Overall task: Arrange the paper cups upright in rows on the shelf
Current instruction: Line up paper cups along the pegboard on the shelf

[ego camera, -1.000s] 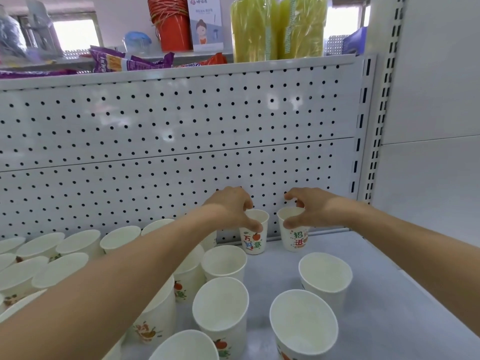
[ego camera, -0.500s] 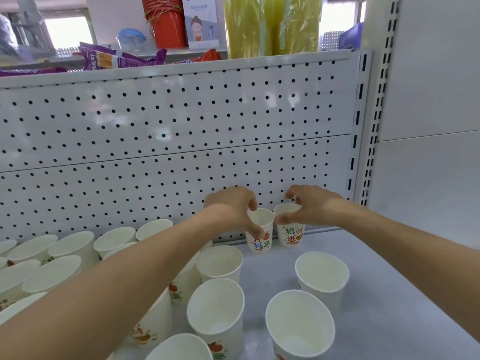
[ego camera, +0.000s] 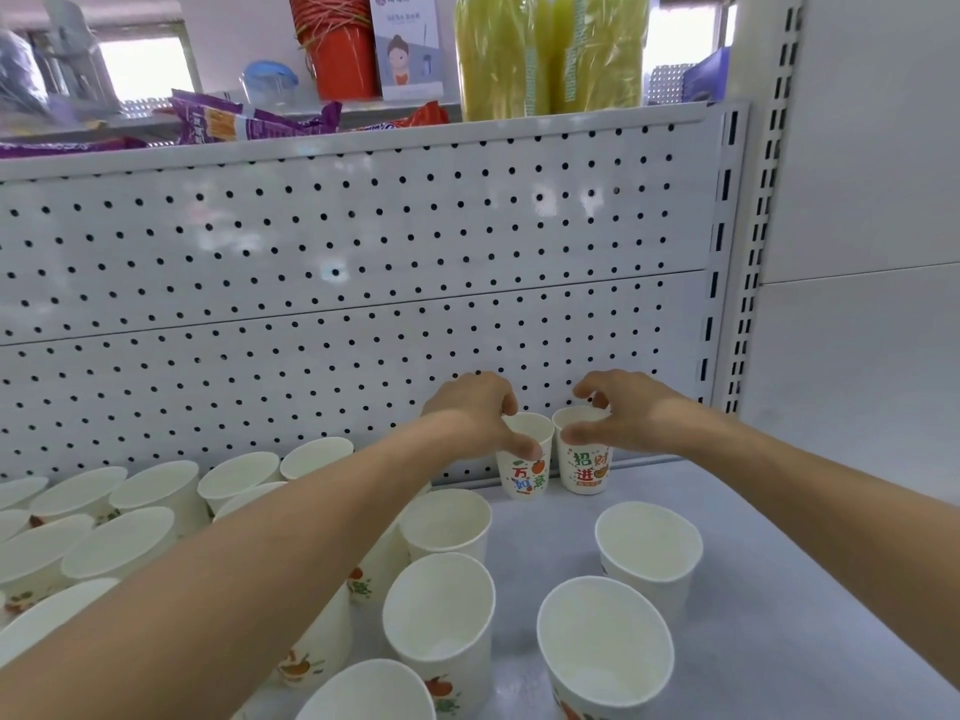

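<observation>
Two printed white paper cups stand upright side by side against the pegboard at the back of the shelf (ego camera: 779,589). My left hand (ego camera: 478,418) pinches the rim of the left cup (ego camera: 524,470). My right hand (ego camera: 623,413) grips the rim of the right cup (ego camera: 584,467) from above. Several more upright cups fill the shelf's left side and front, among them one (ego camera: 647,550) at the right and one (ego camera: 439,615) in the middle front.
A white pegboard back panel (ego camera: 337,304) rises behind the cups, with a slotted upright (ego camera: 724,283) at its right end. On the ledge above sit red buckets (ego camera: 337,44), yellow-green packs (ego camera: 550,49) and purple packets (ego camera: 244,119). A white wall panel closes the right side.
The right cup has slid left until it stands next to the left cup. Both hands have kept their hold on the rims.
</observation>
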Tool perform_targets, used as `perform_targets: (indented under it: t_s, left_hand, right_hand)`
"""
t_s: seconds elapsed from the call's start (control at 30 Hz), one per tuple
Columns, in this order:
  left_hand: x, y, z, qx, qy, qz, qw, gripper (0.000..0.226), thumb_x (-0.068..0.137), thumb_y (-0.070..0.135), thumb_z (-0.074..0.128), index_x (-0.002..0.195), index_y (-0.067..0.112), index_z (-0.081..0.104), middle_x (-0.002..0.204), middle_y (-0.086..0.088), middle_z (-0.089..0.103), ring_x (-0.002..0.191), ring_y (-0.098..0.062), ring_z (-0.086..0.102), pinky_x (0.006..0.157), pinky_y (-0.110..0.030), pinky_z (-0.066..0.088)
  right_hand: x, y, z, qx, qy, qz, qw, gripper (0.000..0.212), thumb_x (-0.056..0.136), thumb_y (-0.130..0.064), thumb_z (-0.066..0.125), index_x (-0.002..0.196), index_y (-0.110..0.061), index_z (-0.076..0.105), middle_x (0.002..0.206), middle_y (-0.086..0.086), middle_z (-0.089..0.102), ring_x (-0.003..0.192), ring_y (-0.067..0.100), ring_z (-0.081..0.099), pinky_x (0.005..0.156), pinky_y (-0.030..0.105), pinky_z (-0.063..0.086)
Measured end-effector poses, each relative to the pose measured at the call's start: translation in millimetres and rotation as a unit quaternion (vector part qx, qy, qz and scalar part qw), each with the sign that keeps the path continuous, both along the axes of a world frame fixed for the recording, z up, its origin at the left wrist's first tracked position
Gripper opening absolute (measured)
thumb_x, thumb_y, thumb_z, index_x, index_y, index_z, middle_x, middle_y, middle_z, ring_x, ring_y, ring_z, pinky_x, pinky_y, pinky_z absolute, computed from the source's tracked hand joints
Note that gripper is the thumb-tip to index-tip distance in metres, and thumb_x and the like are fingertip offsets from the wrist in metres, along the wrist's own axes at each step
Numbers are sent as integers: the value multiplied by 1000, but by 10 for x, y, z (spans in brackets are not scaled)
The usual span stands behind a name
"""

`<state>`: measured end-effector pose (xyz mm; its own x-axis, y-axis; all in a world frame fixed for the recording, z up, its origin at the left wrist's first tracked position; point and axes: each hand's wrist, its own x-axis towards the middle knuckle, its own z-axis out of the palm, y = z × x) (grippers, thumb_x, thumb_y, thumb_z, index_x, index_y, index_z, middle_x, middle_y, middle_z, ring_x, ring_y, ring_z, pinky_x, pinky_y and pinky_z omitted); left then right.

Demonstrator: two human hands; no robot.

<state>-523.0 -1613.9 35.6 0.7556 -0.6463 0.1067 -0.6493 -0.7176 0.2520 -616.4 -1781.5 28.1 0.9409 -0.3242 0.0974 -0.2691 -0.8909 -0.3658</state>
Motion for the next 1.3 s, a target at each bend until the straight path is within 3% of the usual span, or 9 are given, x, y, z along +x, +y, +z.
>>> perform_targets:
  t_s: [0.13,0.23,0.4,0.53,0.7,0.87,0.97,1.07,1.3]
  left_hand:
    - [-42,170,181,-26,-16,7,1000,65,72,67,69,123,28,56,121,11,58,107,-12,56,90,-33,47]
    - [28,551,432,-62,-37,14,997,58,78,67,62,120,27,60,116,10,63,101,-11,58,88,-33,49]
    - [134,954,358,134,-66,99,984,63,72,81,52,93,22,58,93,5,66,95,-19,65,83,-33,46]
    - [129,849,189,227,-102,111,962,73,72,87,41,93,20,61,86,5,67,83,-15,58,82,-35,30]
    - [160,829,158,136,13,35,990,68,73,65,68,127,28,52,122,7,58,102,-15,55,89,-30,45]
    - [111,802,158,69,43,-73,994,64,79,27,76,135,32,46,130,16,48,115,-4,44,91,-21,36]
    - [122,838,137,28,40,-54,997,60,79,39,75,132,32,48,129,17,48,116,-6,46,91,-22,37]
    - [145,849,116,51,20,9,998,69,75,59,71,131,27,49,128,11,53,108,-11,51,89,-26,41]
    - [143,742,50,15,46,18,999,63,74,45,79,128,22,55,124,6,56,101,-12,53,84,-24,41]
  right_hand:
    - [-28,44,31,-31,-18,-2,999,65,83,-60,61,137,-29,44,133,-7,52,112,14,53,88,33,47]
    - [-40,92,89,-27,-72,43,996,54,86,-56,58,133,-31,48,133,-8,52,114,12,52,93,35,47]
    - [31,314,158,-35,-63,145,987,44,84,-55,61,125,-42,53,130,-13,50,115,11,48,94,33,44]
    - [94,477,148,-83,-38,165,982,42,85,-53,61,125,-44,51,125,-10,48,112,13,47,89,29,39]
    - [86,522,145,-116,-29,165,979,42,88,-47,61,128,-40,51,125,-9,50,107,8,42,85,27,35]
    - [90,561,129,-145,-3,157,977,44,89,-45,60,131,-37,50,127,-8,50,113,14,45,93,30,40]
    - [108,548,109,-144,1,149,978,43,88,-44,62,130,-37,52,125,-8,50,111,17,47,92,31,42]
    - [127,529,92,-154,4,137,979,39,87,-44,63,124,-36,56,115,-9,49,99,15,44,88,30,42]
    - [173,551,62,-158,-7,159,975,21,90,-38,61,109,-31,68,96,-15,50,98,12,55,75,26,43]
